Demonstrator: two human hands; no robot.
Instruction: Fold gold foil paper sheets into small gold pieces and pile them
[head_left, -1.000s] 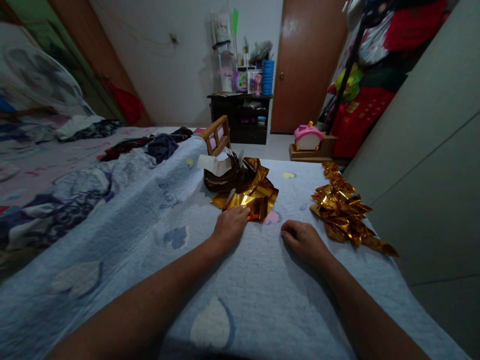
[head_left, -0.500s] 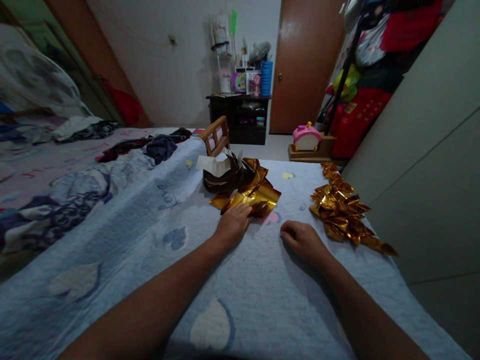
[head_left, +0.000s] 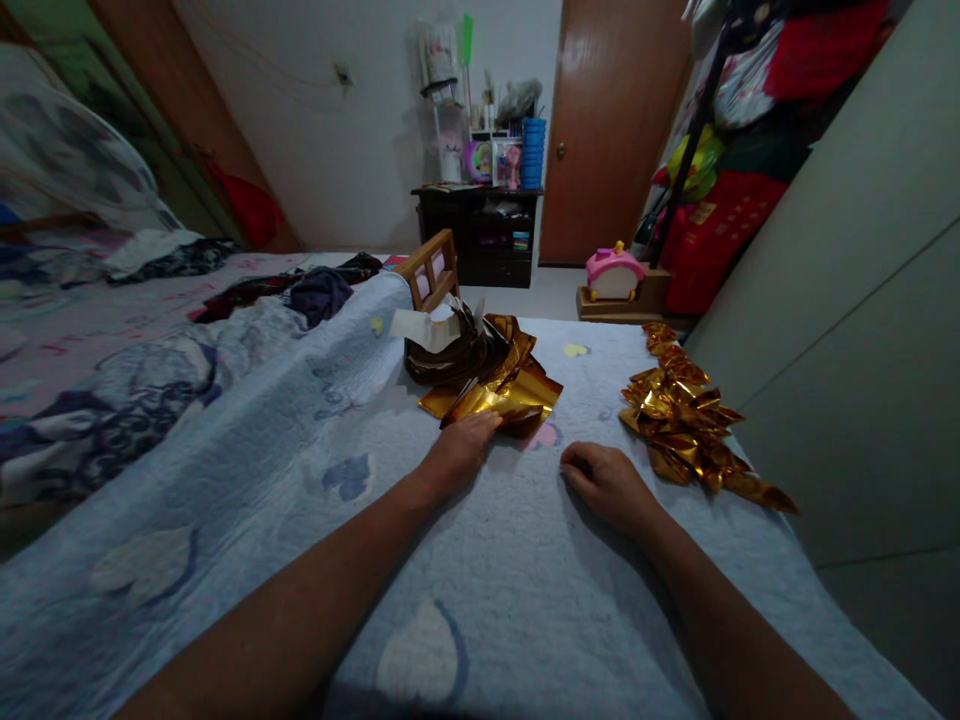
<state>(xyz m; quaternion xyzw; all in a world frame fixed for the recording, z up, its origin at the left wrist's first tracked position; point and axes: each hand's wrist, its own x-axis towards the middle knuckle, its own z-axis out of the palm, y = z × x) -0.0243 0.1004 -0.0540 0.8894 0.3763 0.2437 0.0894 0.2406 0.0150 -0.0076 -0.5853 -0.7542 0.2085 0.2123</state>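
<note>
My left hand (head_left: 465,445) is closed on the near edge of a gold foil sheet (head_left: 510,398); its fingertips are partly hidden. Behind that sheet lies a loose pile of foil-and-paper sheets (head_left: 454,355), dark brown and white at the edges. My right hand (head_left: 604,482) rests on the bedspread in a loose curl, apart from the foil, and nothing shows between its fingers. To its right is a heap of folded gold foil pieces (head_left: 679,420), trailing along the bed's right edge.
A pale blue bedspread (head_left: 495,600) with heart shapes lies under both arms. A wooden rail (head_left: 431,268) stands beyond the pile. Clothes (head_left: 322,295) lie to the left on another bed. A pale cabinet (head_left: 847,400) borders the right side. A pink toy (head_left: 615,272) sits past the bed's end.
My left hand has shifted very slightly toward me and to the left, still at the foil's near edge. My right hand stays in place.
</note>
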